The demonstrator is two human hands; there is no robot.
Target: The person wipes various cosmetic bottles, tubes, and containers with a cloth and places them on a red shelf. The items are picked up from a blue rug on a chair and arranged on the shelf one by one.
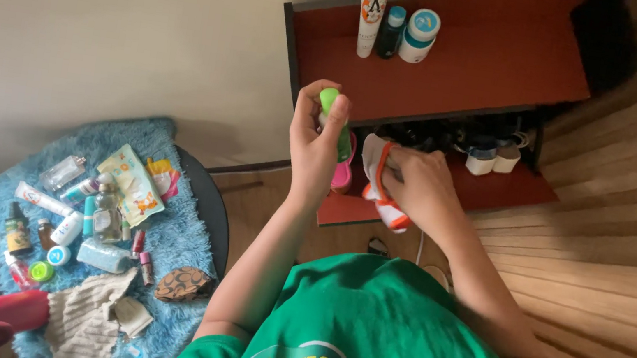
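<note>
A green-capped pink bottle (pixel 337 144) stood upright in the left hand (pixel 313 149), fingers wrapped tightly around it, in front of the red shelf (pixel 467 67). Just beside it, the right hand (pixel 421 189) was clenched on a white-and-orange cloth (pixel 378 181). Toiletries lay on the blue rug (pixel 177 242) below left.

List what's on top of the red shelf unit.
On the red shelf unit: a white tube, a dark bottle and a white jar, all upright. The hands cover part of the lower shelf.
</note>
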